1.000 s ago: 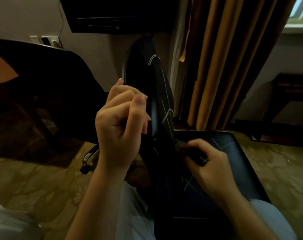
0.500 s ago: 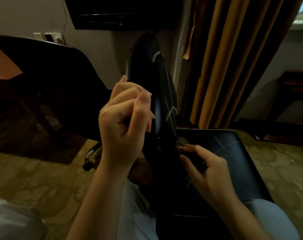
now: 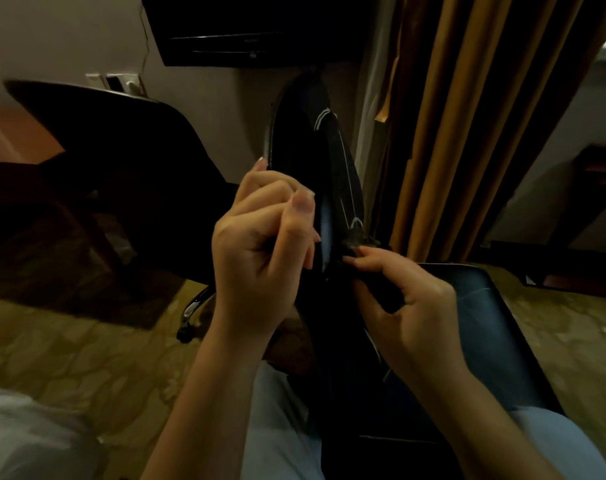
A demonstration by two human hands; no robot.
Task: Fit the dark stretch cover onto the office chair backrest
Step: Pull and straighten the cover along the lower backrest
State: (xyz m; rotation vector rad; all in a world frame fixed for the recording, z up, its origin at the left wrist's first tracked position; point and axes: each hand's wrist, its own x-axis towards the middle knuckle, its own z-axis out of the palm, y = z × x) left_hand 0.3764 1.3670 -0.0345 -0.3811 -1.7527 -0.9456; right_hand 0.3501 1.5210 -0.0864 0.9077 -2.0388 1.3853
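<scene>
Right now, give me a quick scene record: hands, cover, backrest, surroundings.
backrest: upright, seen edge-on
cover: dark with pale lines, over the backrest's top, bunched lower down
left hand: fingers curled at the backrest's near edge, apparently gripping the cover
right hand: pinches bunched cover fabric low on the backrest
seat: dark, to the right of the backrest
surroundings: second chair at left, curtain behind
</scene>
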